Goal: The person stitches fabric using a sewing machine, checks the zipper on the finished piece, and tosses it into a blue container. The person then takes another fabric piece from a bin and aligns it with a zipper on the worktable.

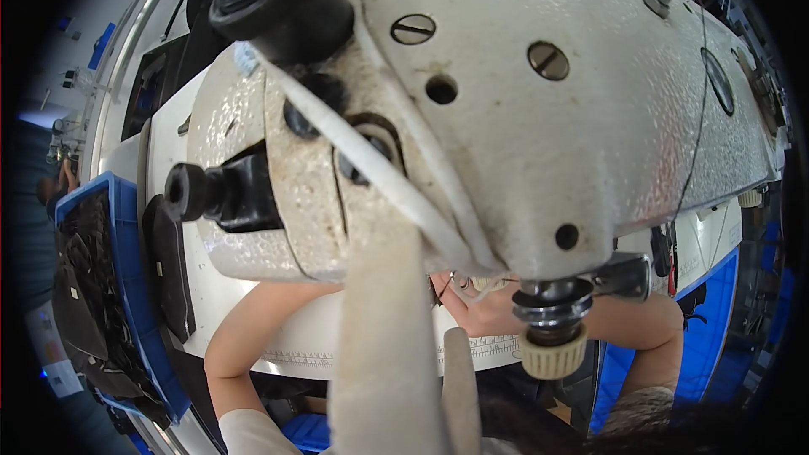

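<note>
A white sewing machine head [497,135] fills the middle of the view and covers much of the work area. My right hand [484,312] shows in part below it, near the presser area, with its fingers drawn together around something small that I cannot make out. A thin dark item [436,288] lies by those fingertips. My left forearm [270,320] reaches in from the left over the white table [312,337]. The left hand itself is hidden behind the machine. A white lever or strap [383,345], blurred and close, runs down in front.
A blue crate [126,261] full of black pieces [84,295] stands at the left. Beside it a black fabric piece [168,261] lies at the table's edge. A printed ruler [291,360] follows the table's front edge. A tension knob [554,354] juts from the machine. Blue bins flank the right.
</note>
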